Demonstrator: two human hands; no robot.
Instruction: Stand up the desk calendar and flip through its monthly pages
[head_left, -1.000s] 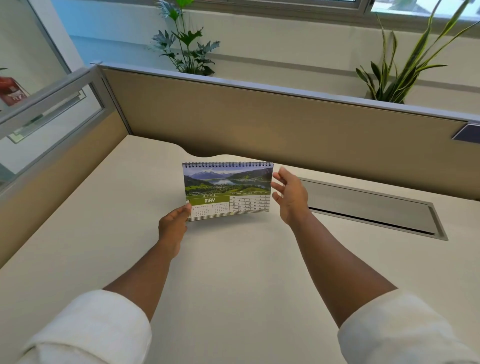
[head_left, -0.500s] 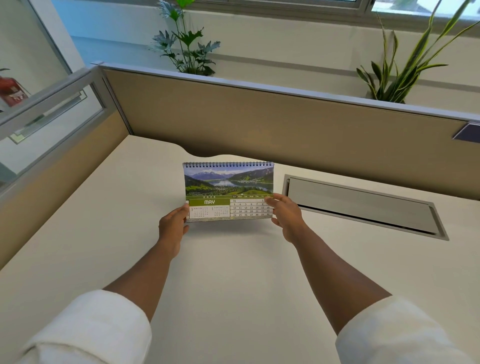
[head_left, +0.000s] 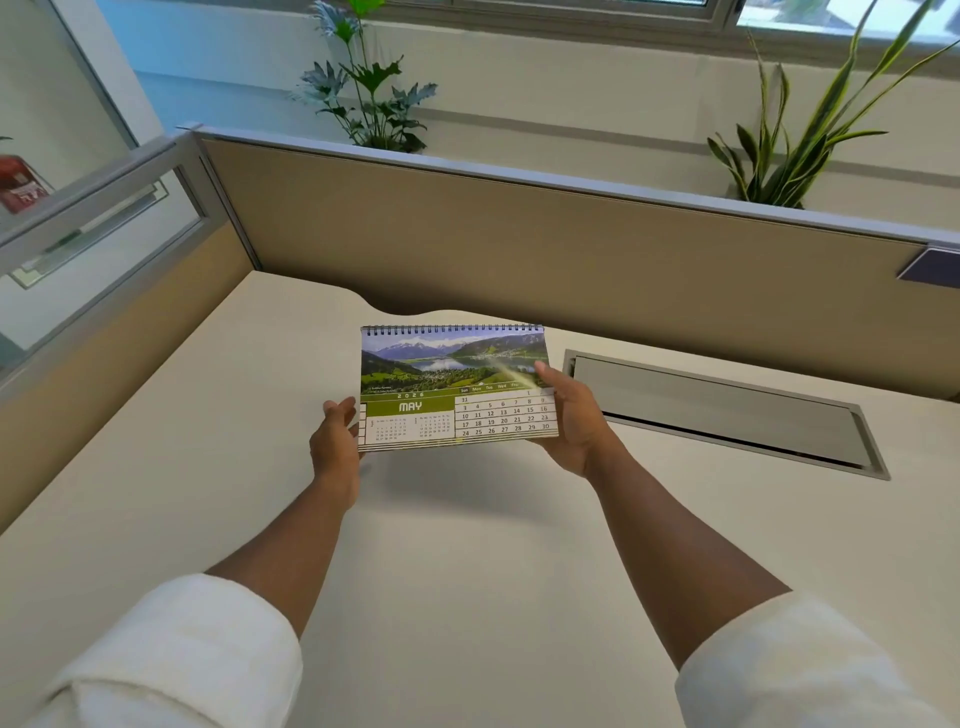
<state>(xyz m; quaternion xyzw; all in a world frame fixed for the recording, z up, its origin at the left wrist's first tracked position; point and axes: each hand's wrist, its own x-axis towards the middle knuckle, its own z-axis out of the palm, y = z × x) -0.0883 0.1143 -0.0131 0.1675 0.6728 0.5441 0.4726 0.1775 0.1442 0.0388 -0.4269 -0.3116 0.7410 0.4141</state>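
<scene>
The desk calendar (head_left: 457, 387) is spiral-bound along its top and shows the MAY page with a mountain lake photo. It is held tilted above the cream desk (head_left: 467, 545), casting a shadow beneath. My right hand (head_left: 569, 421) grips its lower right corner, thumb on the page front. My left hand (head_left: 337, 436) is at the lower left edge with fingers loosely spread, touching the edge from the side and below.
A grey cable flap (head_left: 722, 410) is set into the desk to the right of the calendar. A tan partition (head_left: 519, 244) closes the back, with a glass-topped one (head_left: 104, 249) on the left. Two plants (head_left: 369, 88) (head_left: 800, 150) stand behind the back partition.
My right hand closed on the calendar's lower right corner, and the calendar has lifted and tilted back toward me. My left hand's fingers have loosened at the left edge.
</scene>
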